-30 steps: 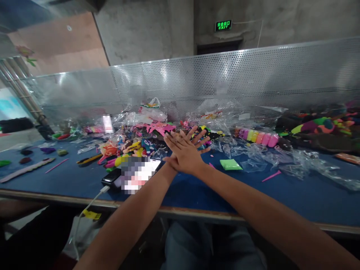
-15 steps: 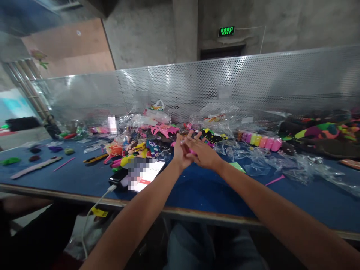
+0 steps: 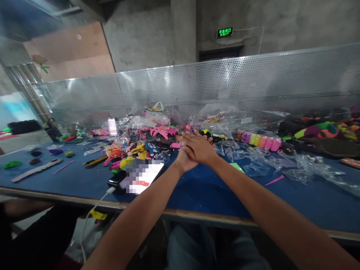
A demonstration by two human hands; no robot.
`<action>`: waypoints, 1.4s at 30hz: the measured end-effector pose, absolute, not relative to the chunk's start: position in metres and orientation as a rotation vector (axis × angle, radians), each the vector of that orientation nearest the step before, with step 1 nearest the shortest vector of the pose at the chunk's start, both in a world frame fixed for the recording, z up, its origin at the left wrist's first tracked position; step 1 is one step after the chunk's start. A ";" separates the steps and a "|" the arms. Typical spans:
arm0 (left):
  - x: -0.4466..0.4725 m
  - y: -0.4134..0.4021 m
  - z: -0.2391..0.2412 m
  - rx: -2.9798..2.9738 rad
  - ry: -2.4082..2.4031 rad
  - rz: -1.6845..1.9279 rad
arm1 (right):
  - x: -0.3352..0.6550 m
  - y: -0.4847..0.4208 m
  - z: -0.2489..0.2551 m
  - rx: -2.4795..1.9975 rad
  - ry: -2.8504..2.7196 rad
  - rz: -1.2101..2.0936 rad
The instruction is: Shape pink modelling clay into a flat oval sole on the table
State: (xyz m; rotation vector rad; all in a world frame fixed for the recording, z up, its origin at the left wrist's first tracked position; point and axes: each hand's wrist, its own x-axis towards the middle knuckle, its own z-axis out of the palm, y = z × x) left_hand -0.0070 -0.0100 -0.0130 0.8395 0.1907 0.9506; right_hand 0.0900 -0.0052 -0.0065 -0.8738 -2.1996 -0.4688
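- Together they were, the two hands, taken here as the clock's centre: the right hand (image 3: 201, 148) laid over the left hand (image 3: 186, 159), above the blue table (image 3: 208, 191).
- What sat between the palms? Hidden, so nobody could tell whether they were clamped on anything.
- And there was the pink lump (image 3: 176, 145), at 9 o'clock, right by the fingertips; touching them or just beyond, one could not tell.
- How far along? Early, by the look of it: the lump showed as a plain rounded piece with no detail visible, so most of the shaping seemed left.
- Over at 9 o'clock, farther out, a heap of coloured figures (image 3: 131, 153) looked already formed, and a pink splash-shaped piece (image 3: 163, 132) lay at 10.
- Between 3 and 4 o'clock, a green piece (image 3: 237, 167) peeked past the right wrist; beyond it lay a pink stick (image 3: 275, 180), untouched by either hand.
- At 3, the row of coloured blocks (image 3: 260, 140) sat well apart from the hands.
- A lit phone (image 3: 147, 176) lay at 8.
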 end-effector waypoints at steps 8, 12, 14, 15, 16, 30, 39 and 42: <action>-0.025 0.002 -0.006 0.706 0.204 1.032 | 0.099 0.004 -0.021 -0.889 -2.180 -0.395; -0.023 0.002 -0.007 0.694 0.226 0.982 | 0.106 0.002 -0.019 -1.060 -2.149 -0.378; -0.021 0.003 -0.009 0.708 0.241 0.937 | 0.112 -0.001 -0.016 -1.109 -2.154 -0.411; -0.021 0.004 -0.011 0.730 0.245 0.914 | 0.115 -0.001 -0.015 -1.111 -2.157 -0.430; -0.020 0.004 -0.012 0.759 0.246 0.898 | 0.117 -0.002 -0.014 -1.100 -2.160 -0.457; -0.017 0.014 -0.019 1.163 0.349 0.999 | 0.114 0.005 -0.005 -1.144 -1.664 -0.146; -0.018 0.016 -0.017 1.215 0.548 1.084 | 0.133 0.000 0.004 -1.037 -1.480 -0.131; -0.021 0.021 -0.021 1.194 0.600 1.182 | 0.132 -0.006 0.003 -0.974 -1.504 -0.146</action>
